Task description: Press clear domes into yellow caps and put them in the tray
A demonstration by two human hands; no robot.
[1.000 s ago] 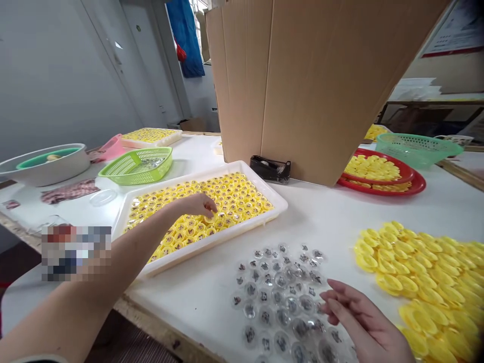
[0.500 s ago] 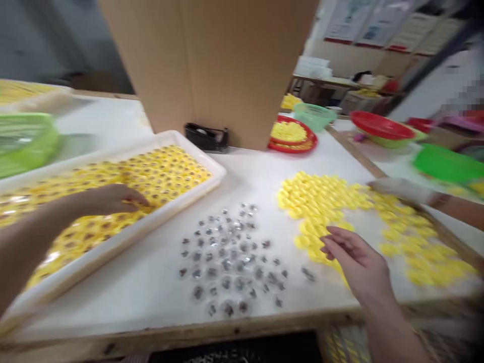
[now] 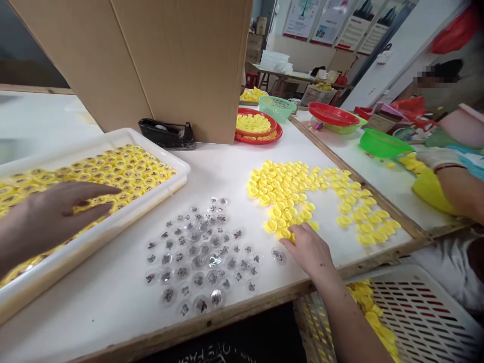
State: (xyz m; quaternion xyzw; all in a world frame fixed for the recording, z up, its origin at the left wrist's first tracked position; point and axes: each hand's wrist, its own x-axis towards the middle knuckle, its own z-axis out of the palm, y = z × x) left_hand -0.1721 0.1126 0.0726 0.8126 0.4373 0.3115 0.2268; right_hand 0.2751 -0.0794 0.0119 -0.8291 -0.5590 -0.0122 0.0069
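Loose yellow plastic pieces (image 3: 291,196) lie in a wide heap on the counter (image 3: 230,176), its long axis running L to R, w/ the near edge just fwd of the R hand (image 3: 310,249). R hand is much nearer than L: fingers curled down, part-closed, tips on the heap's near edge; can't tell if it has hold of a piece. A lone clear dome w/ dark insert (image 3: 278,255) sits just L of it, at the R edge of the clear domes (image 3: 200,257). L hand (image 3: 56,209) is over the white tray (image 3: 151,199) of yellow pieces w/ dark centres (image 3: 132,174), fingers loosely spread, tips down among them; grip can't be told. Far on: cardboard box (image 3: 132,65), tape dispenser (image 3: 166,133), red plates (image 3: 257,136). Far R: a co-worker's gloved hand (image 3: 438,157).
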